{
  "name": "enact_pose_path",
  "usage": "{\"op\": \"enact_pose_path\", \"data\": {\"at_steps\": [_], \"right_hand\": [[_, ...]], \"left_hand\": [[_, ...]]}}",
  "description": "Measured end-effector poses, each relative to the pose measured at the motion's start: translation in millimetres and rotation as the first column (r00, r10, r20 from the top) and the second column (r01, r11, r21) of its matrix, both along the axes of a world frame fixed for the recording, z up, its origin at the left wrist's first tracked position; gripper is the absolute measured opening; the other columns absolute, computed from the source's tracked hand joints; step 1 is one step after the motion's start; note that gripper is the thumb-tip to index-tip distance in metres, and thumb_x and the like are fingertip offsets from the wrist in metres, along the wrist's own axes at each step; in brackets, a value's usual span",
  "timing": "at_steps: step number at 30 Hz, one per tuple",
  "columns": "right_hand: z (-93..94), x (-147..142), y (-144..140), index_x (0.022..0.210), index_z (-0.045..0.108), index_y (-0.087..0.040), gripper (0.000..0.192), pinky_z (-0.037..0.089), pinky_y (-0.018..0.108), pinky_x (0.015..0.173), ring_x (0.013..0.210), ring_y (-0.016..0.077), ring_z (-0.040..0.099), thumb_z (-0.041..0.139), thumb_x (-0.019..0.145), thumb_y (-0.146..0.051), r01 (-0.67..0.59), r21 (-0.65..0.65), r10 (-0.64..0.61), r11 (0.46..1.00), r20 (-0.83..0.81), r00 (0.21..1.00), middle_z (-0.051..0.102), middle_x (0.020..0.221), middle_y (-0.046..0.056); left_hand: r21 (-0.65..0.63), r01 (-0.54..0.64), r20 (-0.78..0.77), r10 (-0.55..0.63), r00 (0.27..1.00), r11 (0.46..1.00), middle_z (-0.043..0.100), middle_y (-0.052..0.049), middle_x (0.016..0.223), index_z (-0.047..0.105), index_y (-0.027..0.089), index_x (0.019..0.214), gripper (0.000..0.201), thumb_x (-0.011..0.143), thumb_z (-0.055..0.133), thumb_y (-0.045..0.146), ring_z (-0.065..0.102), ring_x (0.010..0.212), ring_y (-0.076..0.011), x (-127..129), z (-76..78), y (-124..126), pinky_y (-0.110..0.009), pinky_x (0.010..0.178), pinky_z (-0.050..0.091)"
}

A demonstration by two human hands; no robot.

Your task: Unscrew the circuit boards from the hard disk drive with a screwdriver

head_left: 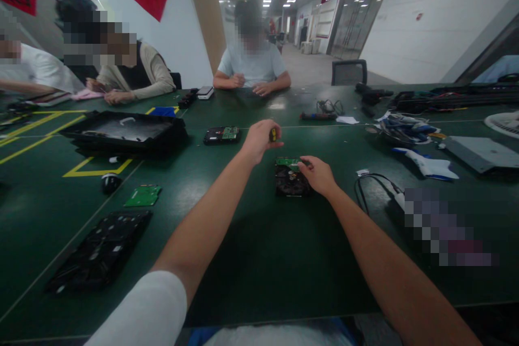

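My left hand (pixel 259 141) is raised above the table beyond the near drive, its fingers closed around a small yellow-and-black tool (pixel 273 134). Only a short part of that tool shows, so its kind is unclear. Just below and to the right lies a hard drive (pixel 288 181), flat on the green table, with a green circuit board (pixel 287 161) along its far edge. My right hand (pixel 319 174) is at the drive's right side, thumb and fingers drawn together at the board. Whether anything small is pinched there is hidden.
Left lie a larger black drive (pixel 101 248), a loose green board (pixel 143 195) and a black tray (pixel 125 128). Another hard drive (pixel 221 135) sits farther back. Right are a cable (pixel 367 177), a glove (pixel 425 165) and a grey metal box (pixel 482 154). Several people sit across the table.
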State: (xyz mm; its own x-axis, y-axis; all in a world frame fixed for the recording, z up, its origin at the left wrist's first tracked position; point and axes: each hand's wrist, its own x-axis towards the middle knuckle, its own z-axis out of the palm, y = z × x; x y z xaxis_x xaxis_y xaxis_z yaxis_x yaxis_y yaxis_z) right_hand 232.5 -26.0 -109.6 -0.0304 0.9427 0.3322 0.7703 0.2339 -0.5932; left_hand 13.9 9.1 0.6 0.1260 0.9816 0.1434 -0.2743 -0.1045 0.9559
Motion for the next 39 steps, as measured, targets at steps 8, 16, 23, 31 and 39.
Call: {"op": "enact_pose_path", "data": {"at_steps": [8,16,23,31,39], "right_hand": [[-1.5,0.3,0.7,0.124,0.070,-0.020,0.036,0.054,0.036,0.082,0.085,0.0205,0.069,0.059,0.097,-0.042,-0.007,0.016,0.007,1.000,-0.002,1.000,0.074,0.116,0.010],[-1.8,-0.3,1.0,0.124,0.071,-0.020,0.036,0.054,0.036,0.081,0.083,0.0199,0.069,0.059,0.097,-0.042,0.013,0.003,-0.013,1.000,-0.013,1.000,0.075,0.112,0.009],[-3.3,0.4,2.1,0.124,0.071,-0.020,0.036,0.054,0.035,0.082,0.085,0.0200,0.069,0.059,0.097,-0.041,0.002,0.021,-0.002,1.000,0.010,1.000,0.075,0.115,0.009],[-0.9,0.2,1.3,0.126,0.070,-0.018,0.038,0.054,0.036,0.083,0.086,0.0210,0.069,0.060,0.097,-0.041,0.007,-0.003,-0.007,1.000,0.007,1.000,0.075,0.114,0.010],[-0.1,-0.5,0.6,0.125,0.071,-0.019,0.037,0.054,0.036,0.083,0.085,0.0204,0.069,0.060,0.097,-0.041,0.006,-0.003,-0.006,1.000,-0.004,1.000,0.075,0.115,0.010]], "left_hand": [[0.001,0.076,-0.069,-0.076,0.995,0.997,0.065,-0.008,0.078,0.065,0.017,0.088,0.016,0.086,0.061,0.033,0.064,0.075,-0.0194,-0.5,-0.7,-1.3,-0.034,0.064,0.061],[0.058,-0.083,-0.124,0.089,0.988,0.995,0.064,-0.006,0.080,0.063,0.019,0.081,0.012,0.083,0.062,0.031,0.062,0.073,-0.0172,2.0,-4.4,2.5,-0.030,0.061,0.060],[0.002,0.035,-0.147,-0.034,0.989,0.999,0.067,-0.007,0.076,0.064,0.018,0.086,0.019,0.085,0.062,0.036,0.066,0.073,-0.0188,0.3,0.0,-3.1,-0.028,0.060,0.059],[-0.015,-0.043,-0.085,0.042,0.995,0.999,0.066,-0.009,0.080,0.065,0.016,0.078,0.023,0.083,0.056,0.036,0.063,0.075,-0.0189,-2.0,-4.0,6.0,-0.030,0.061,0.059],[0.006,-0.048,-0.089,0.049,0.995,0.999,0.064,-0.007,0.081,0.066,0.017,0.084,0.018,0.081,0.062,0.035,0.062,0.075,-0.0175,-1.9,-4.6,5.7,-0.026,0.058,0.057]]}}
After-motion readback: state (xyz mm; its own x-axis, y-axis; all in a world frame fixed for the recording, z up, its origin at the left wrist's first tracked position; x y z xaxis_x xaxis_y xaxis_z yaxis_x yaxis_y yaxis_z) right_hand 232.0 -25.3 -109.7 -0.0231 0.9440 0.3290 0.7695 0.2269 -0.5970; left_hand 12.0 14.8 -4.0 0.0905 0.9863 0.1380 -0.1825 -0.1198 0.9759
